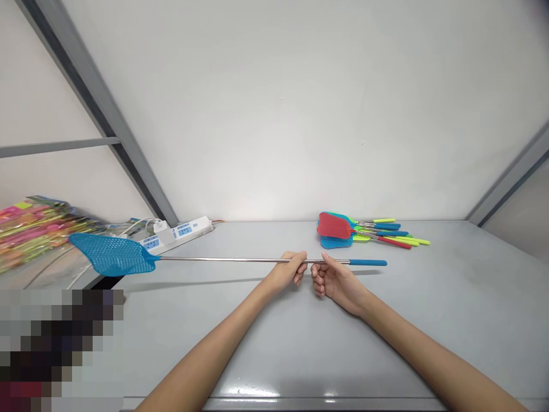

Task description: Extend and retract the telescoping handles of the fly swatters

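Observation:
A blue fly swatter [223, 259] with a long metal rod is held level above the grey table. Its perforated blue head points left and its blue handle lies at the right end. My left hand [288, 270] is closed around the middle of the rod. Just to the right, my right hand [337, 279] is curled at the rod near the handle, thumb and fingers closed on it. Behind, at the back of the table, lies a pile of fly swatters [337, 226] in red, blue and green, their handles pointing right.
A white power strip [189, 232] with a plugged-in adapter [162, 230] and cables lies at the back left. Colourful items in clear plastic bags [38, 232] are heaped at the far left. The grey table [450, 320] meets a white wall with grey frame posts. The lower left corner is pixelated.

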Motion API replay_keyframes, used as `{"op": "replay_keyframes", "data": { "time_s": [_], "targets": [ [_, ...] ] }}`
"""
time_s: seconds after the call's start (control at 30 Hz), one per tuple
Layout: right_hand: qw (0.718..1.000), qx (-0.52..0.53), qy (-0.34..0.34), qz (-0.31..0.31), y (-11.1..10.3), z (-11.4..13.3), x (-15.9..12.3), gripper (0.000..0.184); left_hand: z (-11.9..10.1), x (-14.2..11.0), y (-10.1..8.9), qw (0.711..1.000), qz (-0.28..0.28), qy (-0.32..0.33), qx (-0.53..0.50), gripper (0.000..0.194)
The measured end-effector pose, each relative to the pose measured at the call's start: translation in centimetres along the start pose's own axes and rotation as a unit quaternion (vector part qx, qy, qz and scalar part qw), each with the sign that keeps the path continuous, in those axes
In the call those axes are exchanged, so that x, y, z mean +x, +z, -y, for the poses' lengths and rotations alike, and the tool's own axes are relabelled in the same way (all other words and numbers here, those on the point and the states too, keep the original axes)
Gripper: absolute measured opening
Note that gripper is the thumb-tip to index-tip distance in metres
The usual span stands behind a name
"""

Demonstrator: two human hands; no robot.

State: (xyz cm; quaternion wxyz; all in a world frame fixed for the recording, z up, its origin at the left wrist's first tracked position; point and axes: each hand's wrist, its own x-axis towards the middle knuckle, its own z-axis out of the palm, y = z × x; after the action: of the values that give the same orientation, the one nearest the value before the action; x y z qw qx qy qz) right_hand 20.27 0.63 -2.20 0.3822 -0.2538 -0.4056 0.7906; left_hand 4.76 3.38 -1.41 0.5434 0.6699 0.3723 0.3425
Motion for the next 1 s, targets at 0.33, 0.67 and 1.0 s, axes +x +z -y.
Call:
{"op": "replay_keyframes", "data": {
  "time_s": [0.33,0.67,1.0],
  "targets": [
    [1.0,-0.002,0.015,-0.014,0.2,-0.1,-0.2,0.042,-2.0,-0.9,0.5,0.993,0.102,-0.02,-0.06,0.046],
    [0.999,-0.035,-0.022,-0.001,0.5,-0.6,-0.1,0.04,-2.0,-0.8,0.7,0.989,0.121,-0.048,-0.064,0.045],
    [0.999,-0.042,-0.016,-0.001,0.5,-0.5,-0.1,0.038,-1.4,-0.8,0.8,0.989,0.125,-0.035,-0.075,0.057]
  ]
}}
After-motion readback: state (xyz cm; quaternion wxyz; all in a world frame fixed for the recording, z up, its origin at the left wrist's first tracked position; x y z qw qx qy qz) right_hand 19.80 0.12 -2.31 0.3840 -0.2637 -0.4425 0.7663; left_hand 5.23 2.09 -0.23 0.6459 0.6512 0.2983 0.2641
